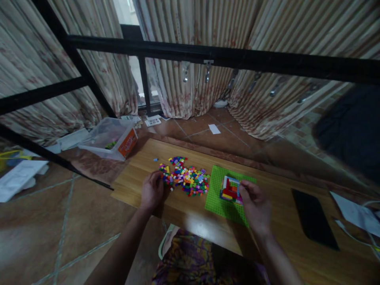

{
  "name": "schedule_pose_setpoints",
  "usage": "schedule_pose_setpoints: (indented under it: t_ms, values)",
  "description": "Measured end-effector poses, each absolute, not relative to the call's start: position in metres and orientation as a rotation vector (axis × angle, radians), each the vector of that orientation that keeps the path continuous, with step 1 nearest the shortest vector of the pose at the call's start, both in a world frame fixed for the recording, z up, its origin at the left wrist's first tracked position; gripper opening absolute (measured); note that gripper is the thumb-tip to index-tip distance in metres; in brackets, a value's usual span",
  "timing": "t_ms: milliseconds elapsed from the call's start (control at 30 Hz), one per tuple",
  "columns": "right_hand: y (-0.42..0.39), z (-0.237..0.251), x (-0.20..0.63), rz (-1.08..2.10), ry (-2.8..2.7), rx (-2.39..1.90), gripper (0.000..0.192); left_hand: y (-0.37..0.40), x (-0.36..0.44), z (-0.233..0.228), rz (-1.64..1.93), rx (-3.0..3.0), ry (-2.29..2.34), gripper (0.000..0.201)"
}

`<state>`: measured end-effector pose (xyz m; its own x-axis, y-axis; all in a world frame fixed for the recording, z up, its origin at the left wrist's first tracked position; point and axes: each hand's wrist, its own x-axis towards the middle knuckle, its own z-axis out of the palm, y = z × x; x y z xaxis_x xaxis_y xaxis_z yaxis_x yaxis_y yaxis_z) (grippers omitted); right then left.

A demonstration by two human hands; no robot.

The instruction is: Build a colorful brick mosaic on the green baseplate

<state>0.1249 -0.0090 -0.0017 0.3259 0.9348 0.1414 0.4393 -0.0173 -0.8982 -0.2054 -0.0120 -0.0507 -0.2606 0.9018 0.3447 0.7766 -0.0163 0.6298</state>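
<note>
Left hand (152, 190), right hand (255, 202) apart, can't tell grips; brick build (229, 190) between surface's (277, 208) long edges prob light, stiff, pinch sides

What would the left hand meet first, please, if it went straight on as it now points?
The left hand would probably meet the loose bricks at their left edge; it may already touch them, as depth is unclear.

Curtains (204, 23): floor-length, pleated, pale with reddish-brown pattern. Window (135, 73): pale light shows through a curtain gap. Frame (166, 48): black bars, crossing before the curtains; metal clips (207, 73) hang below. Floor (97, 209): brown tiles, pale grout. Table (133, 170): wood, glare near front edge.
</note>
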Motion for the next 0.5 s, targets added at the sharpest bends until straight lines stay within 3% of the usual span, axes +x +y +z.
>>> schedule_pose_setpoints:
  t_ms: [500]
  values:
    - [0.019,-0.013,0.026,0.673,-1.959,-1.367,0.021,-0.014,-0.205,-0.054,1.191,1.786,2.042,0.026]
